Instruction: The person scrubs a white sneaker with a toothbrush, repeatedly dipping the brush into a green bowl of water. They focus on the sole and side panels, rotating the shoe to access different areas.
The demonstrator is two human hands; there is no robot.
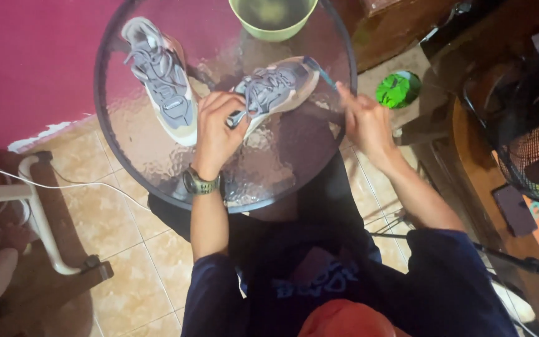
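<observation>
Your left hand (216, 128) is clamped on the grey sneaker (276, 87) lying on the glass worktop (282, 162), while your right hand (363, 122) pinches its blue lace (324, 73) taut beside the second sneaker (160, 78).

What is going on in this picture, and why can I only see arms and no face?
The camera sits on the person's head and looks down, so you see only their own two arms. There is no machine here, just bare hands. In front of them stands a round glass table with a dark rim. On it lie two grey sneakers with grey laces. The left hand, with a wristwatch on that arm, holds down the grey sneaker nearer the middle. The right hand pinches a thin blue lace and pulls it tight from that shoe. The other grey sneaker lies untouched. A light green bowl stands at the far edge.
</observation>
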